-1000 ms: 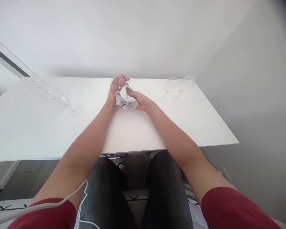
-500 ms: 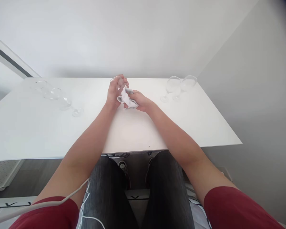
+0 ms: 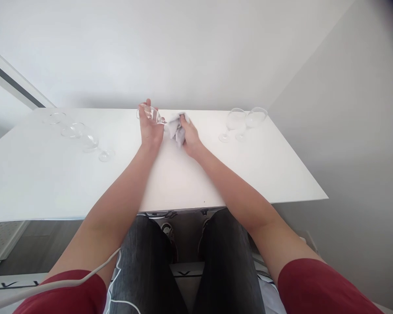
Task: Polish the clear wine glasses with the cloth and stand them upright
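My left hand (image 3: 151,126) cradles the bowl of a clear wine glass (image 3: 153,115), which is tilted with its rim to the left and its stem toward the right. A crumpled white cloth (image 3: 177,127) is pinched in my right hand (image 3: 190,134), thumb on top. The cloth covers the foot end of the glass, so that part is hidden. Both hands are above the far middle of the white table (image 3: 180,183).
Two wine glasses stand at the back right, one (image 3: 236,117) beside the other (image 3: 256,117). On the left are several more clear glasses (image 3: 74,130), one lying on its side (image 3: 91,140). A wall (image 3: 190,52) rises behind the table; a white cable (image 3: 72,282) crosses my left arm.
The glass has swung over so its bowl points left, and my left hand has turned palm-up beneath it. My right hand and the cloth have shifted onto the stem and foot end.
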`<state>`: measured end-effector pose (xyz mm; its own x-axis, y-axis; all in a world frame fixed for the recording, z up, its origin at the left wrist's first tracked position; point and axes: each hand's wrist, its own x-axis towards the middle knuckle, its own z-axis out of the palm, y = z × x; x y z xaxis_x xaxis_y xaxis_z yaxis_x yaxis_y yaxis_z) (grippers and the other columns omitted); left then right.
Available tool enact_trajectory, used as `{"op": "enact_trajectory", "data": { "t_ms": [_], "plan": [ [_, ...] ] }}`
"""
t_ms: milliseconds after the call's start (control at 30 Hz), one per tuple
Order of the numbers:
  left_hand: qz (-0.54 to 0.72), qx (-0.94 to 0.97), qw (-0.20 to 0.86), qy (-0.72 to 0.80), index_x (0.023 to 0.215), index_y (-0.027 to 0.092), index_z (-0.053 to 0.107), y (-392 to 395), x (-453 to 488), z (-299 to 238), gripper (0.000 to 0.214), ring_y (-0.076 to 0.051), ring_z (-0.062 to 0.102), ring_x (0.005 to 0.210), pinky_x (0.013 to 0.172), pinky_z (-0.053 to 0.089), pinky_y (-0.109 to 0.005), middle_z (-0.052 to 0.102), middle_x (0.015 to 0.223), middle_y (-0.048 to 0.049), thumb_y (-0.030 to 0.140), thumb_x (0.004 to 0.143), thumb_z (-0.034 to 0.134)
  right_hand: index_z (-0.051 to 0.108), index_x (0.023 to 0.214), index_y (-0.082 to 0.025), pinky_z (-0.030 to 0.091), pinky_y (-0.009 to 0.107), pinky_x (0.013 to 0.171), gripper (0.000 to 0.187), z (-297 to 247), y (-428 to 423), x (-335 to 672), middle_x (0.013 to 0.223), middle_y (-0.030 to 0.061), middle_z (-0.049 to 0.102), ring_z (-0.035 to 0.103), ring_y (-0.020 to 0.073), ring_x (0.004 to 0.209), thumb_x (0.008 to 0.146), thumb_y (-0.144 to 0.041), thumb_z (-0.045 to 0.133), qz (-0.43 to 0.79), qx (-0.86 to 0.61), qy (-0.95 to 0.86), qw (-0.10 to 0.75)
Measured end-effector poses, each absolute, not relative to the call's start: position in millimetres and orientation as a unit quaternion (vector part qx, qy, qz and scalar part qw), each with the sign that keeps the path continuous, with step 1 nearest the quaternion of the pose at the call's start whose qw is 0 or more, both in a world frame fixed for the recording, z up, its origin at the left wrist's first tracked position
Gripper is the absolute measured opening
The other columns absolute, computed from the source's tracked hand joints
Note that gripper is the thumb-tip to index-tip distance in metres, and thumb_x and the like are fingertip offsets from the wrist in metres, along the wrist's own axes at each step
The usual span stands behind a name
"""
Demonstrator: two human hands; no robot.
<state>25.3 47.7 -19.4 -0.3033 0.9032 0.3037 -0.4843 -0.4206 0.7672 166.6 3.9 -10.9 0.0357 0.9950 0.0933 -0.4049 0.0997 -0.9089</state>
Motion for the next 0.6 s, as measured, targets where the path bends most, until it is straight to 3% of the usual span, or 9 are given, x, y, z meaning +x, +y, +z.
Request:
{"op": "enact_trajectory", "data": {
  "t_ms": [100, 200, 300, 367, 467, 533, 600],
  "plan": [
    [0.737, 0.408, 0.474, 0.256, 0.12, 0.032, 0.059, 41.6, 31.4, -17.1, 0.058, -0.027, 0.056, 0.137, 0.106, 0.054, -0.045, 0.053, 0.149, -0.0062, 0.073, 0.082, 0.072, 0.052, 0.093, -0.023, 0.043, 0.021, 0.049, 0.033, -9.0, 2.2, 160.4, 0.072, -0.0035, 0.057, 0.049, 0.0104, 0.054, 0.098, -0.055, 0.059, 0.666, -0.34, -0.348, 0.565],
    [0.702, 0.45, 0.506, 0.22, 0.12, 0.032, 0.059, 37.2, 35.6, -15.2, 0.051, -0.028, 0.054, 0.14, 0.109, 0.053, -0.048, 0.053, 0.144, -0.0042, 0.06, 0.082, 0.08, 0.046, 0.084, -0.023, 0.032, 0.02, 0.041, 0.029, -7.1, 3.7, 167.3, 0.066, -0.0045, 0.05, 0.036, 0.0083, 0.047, 0.1, -0.045, 0.054, 0.695, -0.369, -0.322, 0.527],
    [0.689, 0.473, 0.509, 0.208, 0.117, 0.032, 0.059, 37.7, 36.3, -15.1, 0.053, -0.028, 0.051, 0.144, 0.111, 0.052, -0.046, 0.053, 0.145, -0.0037, 0.053, 0.077, 0.087, 0.048, 0.091, -0.023, 0.043, 0.021, 0.048, 0.023, -6.1, 1.0, 173.7, 0.074, -0.0022, 0.054, 0.046, 0.0102, 0.055, 0.102, -0.043, 0.049, 0.596, -0.43, -0.37, 0.568],
    [0.708, 0.465, 0.489, 0.21, 0.116, 0.031, 0.059, 39.3, 34.8, -15.5, 0.056, -0.029, 0.047, 0.147, 0.113, 0.051, -0.044, 0.052, 0.148, -0.0039, 0.054, 0.074, 0.089, 0.051, 0.099, -0.024, 0.055, 0.025, 0.065, 0.021, -6.0, -4.8, 172.2, 0.088, 0.0008, 0.059, 0.059, 0.0133, 0.074, 0.102, -0.045, 0.051, 0.476, -0.441, -0.444, 0.618],
    [0.731, 0.444, 0.475, 0.208, 0.118, 0.033, 0.059, 39.5, 30.2, -15.9, 0.053, -0.029, 0.042, 0.151, 0.114, 0.049, -0.045, 0.047, 0.155, -0.0022, 0.056, 0.078, 0.084, 0.053, 0.105, -0.025, 0.057, 0.034, 0.091, 0.027, -6.3, -13.8, 165.3, 0.107, 0.0047, 0.06, 0.063, 0.018, 0.102, 0.102, -0.051, 0.054, 0.361, -0.415, -0.549, 0.629],
    [0.728, 0.436, 0.488, 0.201, 0.12, 0.035, 0.059, 38.9, 26.7, -16.4, 0.049, -0.029, 0.042, 0.152, 0.114, 0.05, -0.046, 0.046, 0.156, 0.0001, 0.053, 0.08, 0.081, 0.052, 0.105, -0.025, 0.057, 0.034, 0.089, 0.032, -6.7, -14.9, 162.6, 0.104, 0.0044, 0.06, 0.063, 0.019, 0.101, 0.101, -0.057, 0.053, 0.397, -0.408, -0.548, 0.613],
    [0.717, 0.434, 0.509, 0.195, 0.12, 0.037, 0.06, 40.1, 24.3, -17.9, 0.048, -0.027, 0.045, 0.15, 0.112, 0.051, -0.045, 0.049, 0.154, 0.002, 0.05, 0.08, 0.082, 0.052, 0.1, -0.024, 0.056, 0.03, 0.071, 0.037, -7.4, -10.0, 163.2, 0.091, 0.002, 0.059, 0.062, 0.0171, 0.084, 0.098, -0.061, 0.055, 0.543, -0.398, -0.456, 0.582]
  ]
}}
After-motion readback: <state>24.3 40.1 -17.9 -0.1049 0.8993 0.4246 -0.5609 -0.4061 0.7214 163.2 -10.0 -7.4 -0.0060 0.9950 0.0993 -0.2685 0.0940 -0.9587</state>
